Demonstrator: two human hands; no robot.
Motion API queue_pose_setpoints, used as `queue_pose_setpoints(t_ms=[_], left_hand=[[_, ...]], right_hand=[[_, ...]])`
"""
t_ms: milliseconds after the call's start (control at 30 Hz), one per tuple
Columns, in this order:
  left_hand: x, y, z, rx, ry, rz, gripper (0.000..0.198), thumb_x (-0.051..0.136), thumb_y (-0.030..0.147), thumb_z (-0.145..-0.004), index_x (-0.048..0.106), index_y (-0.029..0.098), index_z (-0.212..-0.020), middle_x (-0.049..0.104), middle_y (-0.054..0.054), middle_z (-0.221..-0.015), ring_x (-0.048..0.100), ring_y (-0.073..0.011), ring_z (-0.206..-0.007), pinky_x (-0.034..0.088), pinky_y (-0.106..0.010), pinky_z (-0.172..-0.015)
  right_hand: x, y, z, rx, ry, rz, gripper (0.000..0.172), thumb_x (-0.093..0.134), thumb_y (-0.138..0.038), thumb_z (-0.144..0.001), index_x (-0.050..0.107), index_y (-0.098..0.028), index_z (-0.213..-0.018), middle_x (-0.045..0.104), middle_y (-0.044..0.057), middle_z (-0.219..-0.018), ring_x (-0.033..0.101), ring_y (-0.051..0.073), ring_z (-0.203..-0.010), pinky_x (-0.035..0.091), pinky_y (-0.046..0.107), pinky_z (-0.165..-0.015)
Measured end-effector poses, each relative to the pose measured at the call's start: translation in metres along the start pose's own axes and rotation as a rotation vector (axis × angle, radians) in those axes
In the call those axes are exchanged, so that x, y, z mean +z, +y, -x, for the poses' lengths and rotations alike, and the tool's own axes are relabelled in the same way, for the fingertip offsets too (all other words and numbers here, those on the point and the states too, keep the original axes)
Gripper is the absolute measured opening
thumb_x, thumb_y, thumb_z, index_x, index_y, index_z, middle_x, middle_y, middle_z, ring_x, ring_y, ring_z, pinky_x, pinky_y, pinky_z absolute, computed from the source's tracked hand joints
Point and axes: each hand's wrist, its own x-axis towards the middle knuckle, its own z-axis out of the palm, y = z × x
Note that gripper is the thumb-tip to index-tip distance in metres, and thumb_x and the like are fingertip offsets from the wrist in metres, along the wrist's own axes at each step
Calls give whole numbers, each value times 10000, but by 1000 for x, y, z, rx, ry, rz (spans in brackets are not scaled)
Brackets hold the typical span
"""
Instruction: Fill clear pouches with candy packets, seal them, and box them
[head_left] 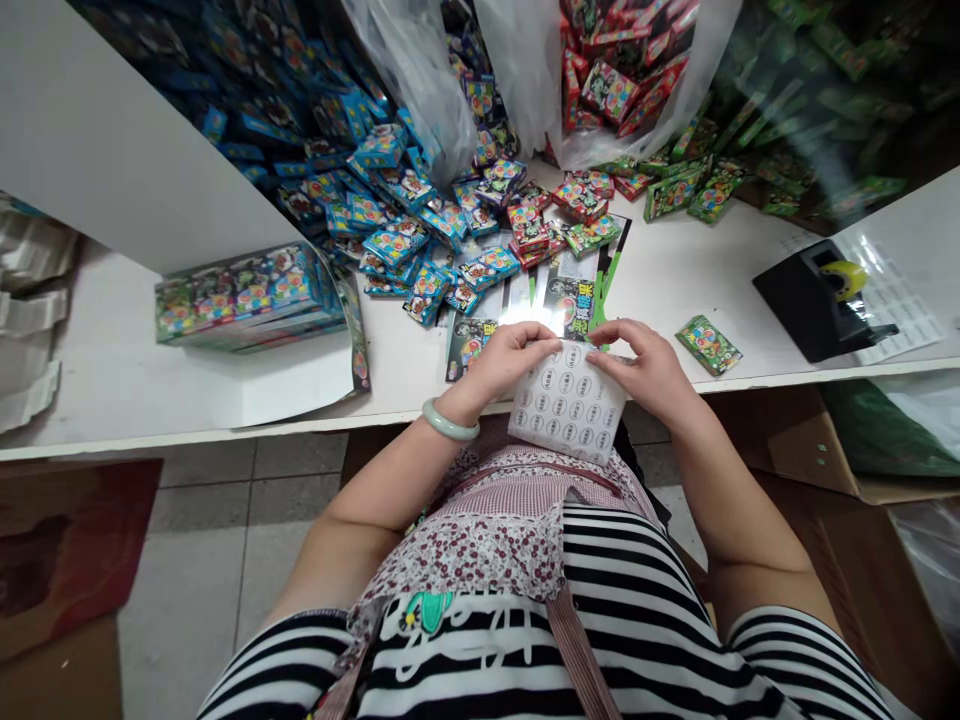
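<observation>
The left hand (517, 362) pinches the upper edge of a sheet (568, 408) between thumb and forefinger; the right hand (641, 365) has its thumb on the sheet near the other upper corner, forefinger tip just beside, though whether these two close on it I cannot tell. The sheet is white and slightly shiny, with rows of round stickers, each a thin dark ring around small black characters; the top ones are partly covered by fingers. It slants down past the front edge of the table (667, 285), its lower corners in front of the apron (465, 545); whether they touch the cloth is unclear. Just beyond the fingers lie printed cards (574, 300), and behind them a heap of small boxes (439, 250) in blue, red, purple and green crowds the way. Bare table opens to the right, with one green box (709, 345) near the edge and the tape dispenser (817, 300) farther out. Leftward, bare table separates the left forearm from the carton (247, 295).
</observation>
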Motion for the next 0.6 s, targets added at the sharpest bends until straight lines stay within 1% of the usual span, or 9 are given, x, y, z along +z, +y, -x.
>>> queue_pose_setpoints(t_ms=[33, 100, 200, 300, 367, 400, 500, 567, 600], left_hand=[[1, -1, 0, 3, 4, 4, 197, 652, 332, -830, 630, 166, -727, 615, 17, -694, 527, -102, -652, 436, -247, -640], [3, -1, 0, 17, 6, -7, 219, 646, 343, -835, 614, 169, -706, 592, 22, -666, 513, -103, -635, 423, -247, -620], [4, -1, 1, 51, 6, -33, 232, 638, 352, -850, 608, 173, -706, 605, 17, -683, 538, -113, -665, 445, -258, -656], [0, -2, 3, 82, 1, -1, 161, 666, 334, -826, 658, 174, -813, 676, -12, -822, 597, -131, -783, 479, -273, -755], [-6, -5, 5, 73, 4, 50, 190, 688, 333, -810, 678, 178, -919, 692, -26, -892, 610, -134, -822, 484, -267, -765], [-8, -7, 7, 62, 10, 75, 207, 693, 336, -808, 676, 178, -942, 689, -25, -890, 607, -130, -811, 483, -260, -748], [-15, -14, 9, 32, 24, 96, 171, 686, 332, -815, 658, 171, -868, 659, -7, -800, 578, -115, -731, 469, -243, -687], [-17, -17, 10, 29, 39, 62, 163, 686, 325, -817, 645, 168, -809, 647, -2, -771, 565, -111, -710, 460, -242, -674], [-17, -18, 10, 32, 53, 43, 157, 683, 321, -821, 647, 169, -810, 643, 0, -765, 562, -111, -706, 456, -242, -669]], right_hand=[[0, -2, -1, -21, 1, 55, 129, 715, -313, -842, 706, -269, -962, 750, 31, -969, 655, 246, -953, 452, 424, -883], [3, -6, -4, -47, -10, 143, 105, 716, -312, -852, 715, -279, -952, 756, 31, -972, 653, 256, -968, 429, 443, -906], [8, -10, -8, -36, -44, 157, 55, 712, -289, -856, 715, -273, -908, 762, 26, -921, 663, 249, -918, 434, 435, -880], [12, -10, -9, -6, -56, 91, 35, 717, -264, -844, 712, -258, -878, 759, 20, -875, 670, 230, -855, 456, 409, -833], [13, -8, -8, 0, -46, 60, 14, 712, -257, -846, 713, -257, -860, 754, 14, -856, 670, 220, -832, 463, 400, -818], [13, -7, -7, -2, -39, 53, 10, 706, -259, -851, 714, -259, -856, 753, 11, -851, 669, 218, -828, 466, 399, -817], [14, -4, -6, -16, -36, 48, 39, 681, -276, -869, 717, -266, -859, 747, 15, -859, 667, 221, -841, 475, 403, -824], [16, -3, -5, -26, -25, 68, 49, 672, -280, -874, 717, -265, -861, 744, 30, -897, 665, 236, -894, 475, 415, -845], [17, -3, -6, -30, -16, 83, 51, 671, -278, -875, 717, -264, -860, 742, 36, -913, 662, 244, -918, 473, 420, -856]])
